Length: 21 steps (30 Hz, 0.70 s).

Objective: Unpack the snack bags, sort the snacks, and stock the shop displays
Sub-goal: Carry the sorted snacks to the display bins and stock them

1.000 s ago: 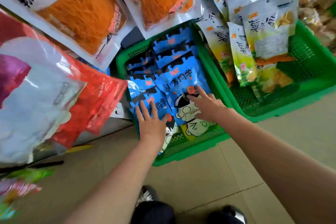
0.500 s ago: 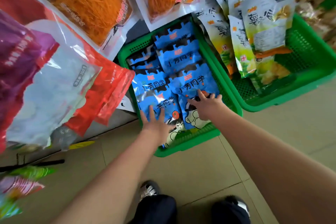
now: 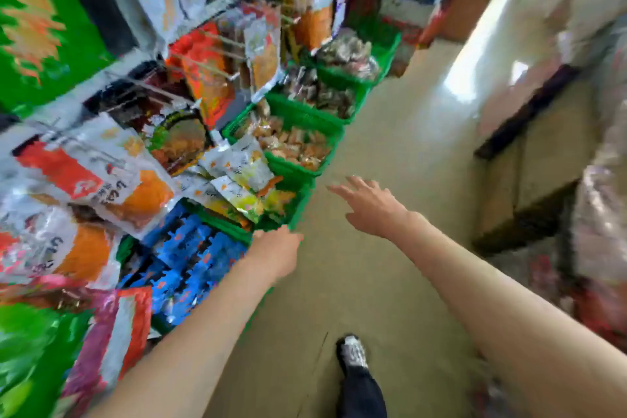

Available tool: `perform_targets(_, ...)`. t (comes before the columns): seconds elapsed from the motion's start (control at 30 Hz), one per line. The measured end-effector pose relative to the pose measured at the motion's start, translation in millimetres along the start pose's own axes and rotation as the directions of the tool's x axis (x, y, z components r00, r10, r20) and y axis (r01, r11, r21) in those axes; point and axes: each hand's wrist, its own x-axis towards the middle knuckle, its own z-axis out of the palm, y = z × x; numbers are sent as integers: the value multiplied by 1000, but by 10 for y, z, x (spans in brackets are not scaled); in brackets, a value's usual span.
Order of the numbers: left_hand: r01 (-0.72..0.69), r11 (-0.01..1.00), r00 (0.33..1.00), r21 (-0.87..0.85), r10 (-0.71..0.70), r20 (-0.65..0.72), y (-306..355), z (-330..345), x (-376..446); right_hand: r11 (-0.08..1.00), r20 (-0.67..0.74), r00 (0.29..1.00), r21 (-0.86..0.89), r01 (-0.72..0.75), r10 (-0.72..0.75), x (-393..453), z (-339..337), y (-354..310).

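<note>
The view is motion-blurred. Blue snack packets (image 3: 190, 261) lie in a green basket (image 3: 217, 219) at lower left. My left hand (image 3: 276, 253) is at that basket's right corner, beside the packets; its fingers are not visible and I cannot tell if it holds anything. My right hand (image 3: 368, 205) hovers over the floor to the right of the baskets, fingers spread, holding nothing. Behind the blue packets, yellow-green and white packets (image 3: 244, 180) stand in a second green basket (image 3: 302, 200).
More green baskets of brown snacks (image 3: 298, 146) and dark wrapped snacks (image 3: 339, 54) run along the aisle. Large orange-and-white bags (image 3: 101, 180) hang at left. Tan tiled floor (image 3: 373, 282) lies ahead, my shoe (image 3: 353, 353) on it. Dark shelving (image 3: 526, 180) and wrapped goods (image 3: 604, 214) stand at right.
Both hands have lifted off the blue packets. The right hand has swung out over the floor. The view has turned right, down the aisle.
</note>
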Motion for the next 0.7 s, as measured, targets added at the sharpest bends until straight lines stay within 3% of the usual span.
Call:
perform_targets(0.07, -155, 984, 983, 83, 162, -81, 451, -350, -484, 984, -76, 983, 79, -160, 166, -1028, -322, 274)
perform_targets(0.17, -365, 917, 902, 163, 391, -181, 1235, -698, -1174, 891, -166, 881, 189, -412, 443, -2711, -615, 593)
perform_targets(0.27, -543, 810, 788, 223, 583, -197, 2147, -868, -1884, 733, -204, 709, 303, -609, 675, -4334, -606, 761)
perform_targets(0.37, -698, 663, 642, 269, 747, -176, 3053, -816, -2561, 516, -136, 508, 399, -758, 851, -5717, -298, 786)
perform_targets(0.53, -828, 424, 422, 367, 902, -90, 4406, -380, -3437, 136, 102, 211, 489, -862, 972, -7365, 554, 762)
perform_targets(0.6, -855, 344, 356, 389, 934, -42, 4870, -113, -3722, 34, 181, 144, 503, -864, 973, -7800, 945, 796)
perform_targets(0.7, -871, 274, 312, 407, 950, 28, 5456, 277, -4025, -91, 277, 72, 535, -840, 958, -8260, 1541, 955)
